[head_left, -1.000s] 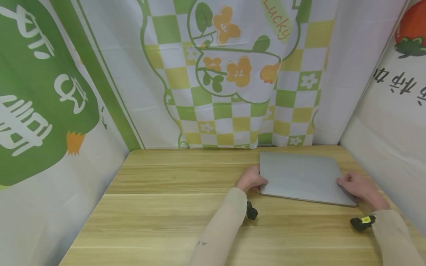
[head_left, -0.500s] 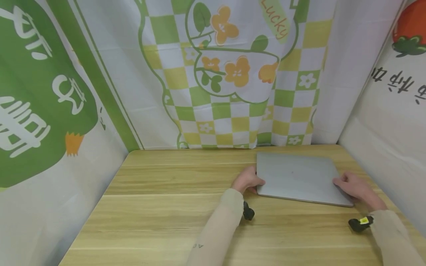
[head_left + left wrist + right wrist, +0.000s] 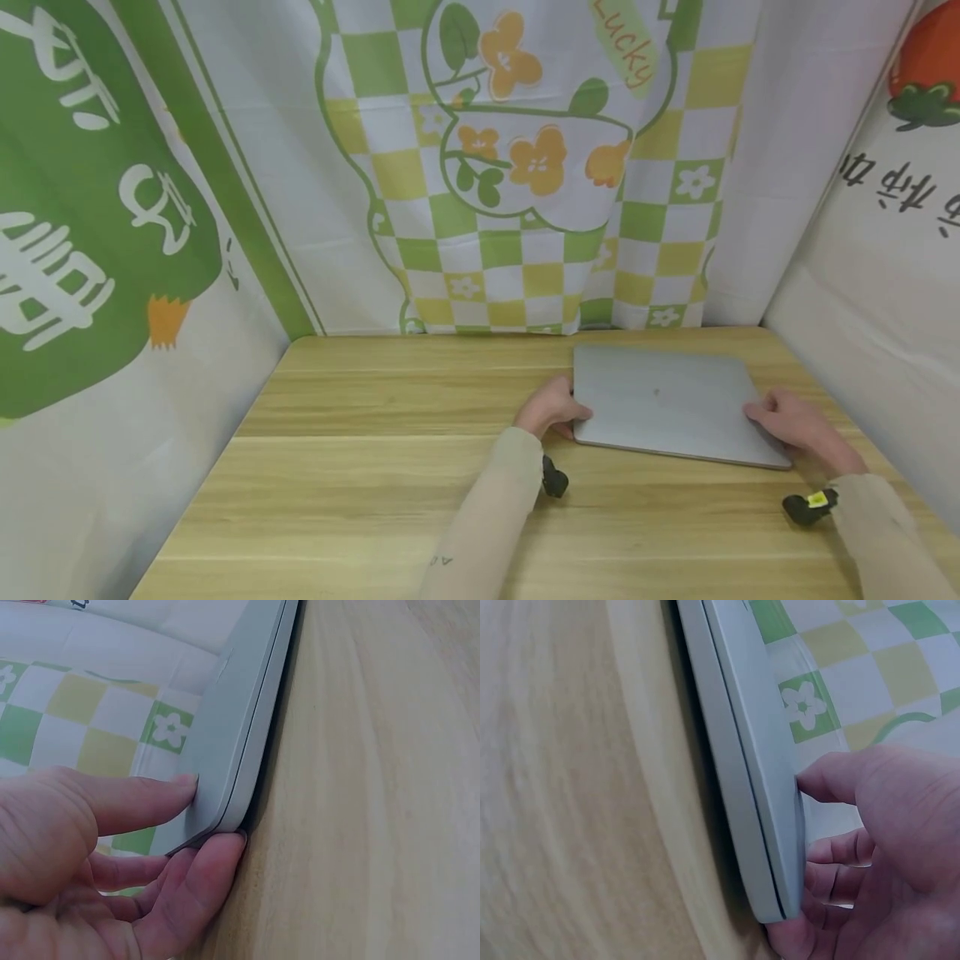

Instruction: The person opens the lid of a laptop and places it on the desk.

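two hands are holding a closed gray laptop (image 3: pixel 667 412) by its sides.
the left hand (image 3: pixel 549 408) is pinching the left side and the right hand (image 3: pixel 801 421) is pinching the right side, with thumbs pressing on top and fingertips tucking under. the laptop is resting at, or just over, the far right part of the wooden table (image 3: pixel 360 500); i cannot tell if its bottom is touching. to be doing this well, both hands should be moving together, slow and level, so the laptop is not tipping, scraping the wood or squashing any fingers.
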{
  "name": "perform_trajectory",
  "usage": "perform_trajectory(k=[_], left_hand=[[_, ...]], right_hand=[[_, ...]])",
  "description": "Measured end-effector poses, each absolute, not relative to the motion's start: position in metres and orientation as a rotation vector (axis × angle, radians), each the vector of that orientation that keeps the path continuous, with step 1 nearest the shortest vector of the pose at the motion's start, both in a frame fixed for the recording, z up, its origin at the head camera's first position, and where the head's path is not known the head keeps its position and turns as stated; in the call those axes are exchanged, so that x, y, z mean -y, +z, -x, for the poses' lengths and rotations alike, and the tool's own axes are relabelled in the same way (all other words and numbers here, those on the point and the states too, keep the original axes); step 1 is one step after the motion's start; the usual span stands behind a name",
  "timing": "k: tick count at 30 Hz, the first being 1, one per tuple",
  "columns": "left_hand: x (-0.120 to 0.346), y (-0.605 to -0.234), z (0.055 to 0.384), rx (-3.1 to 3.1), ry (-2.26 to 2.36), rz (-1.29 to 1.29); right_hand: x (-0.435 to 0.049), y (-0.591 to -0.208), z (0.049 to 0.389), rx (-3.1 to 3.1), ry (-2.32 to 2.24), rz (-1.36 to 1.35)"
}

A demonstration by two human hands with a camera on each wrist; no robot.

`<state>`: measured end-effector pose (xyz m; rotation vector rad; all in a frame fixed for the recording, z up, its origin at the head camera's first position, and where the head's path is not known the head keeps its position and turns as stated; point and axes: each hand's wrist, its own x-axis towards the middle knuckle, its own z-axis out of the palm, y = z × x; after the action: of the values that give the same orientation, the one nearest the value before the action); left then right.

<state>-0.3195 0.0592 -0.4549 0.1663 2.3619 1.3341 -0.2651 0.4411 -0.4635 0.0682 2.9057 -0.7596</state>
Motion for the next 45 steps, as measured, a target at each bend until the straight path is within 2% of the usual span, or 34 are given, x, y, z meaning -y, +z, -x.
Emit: perform_trajectory(k=[45], left_hand=[[-0.017, -0.453, 0.318, -2.335, 1.299, -0.165]], right_hand=[[-0.403, -0.458, 0.261, -2.820, -0.817, -0.107]])
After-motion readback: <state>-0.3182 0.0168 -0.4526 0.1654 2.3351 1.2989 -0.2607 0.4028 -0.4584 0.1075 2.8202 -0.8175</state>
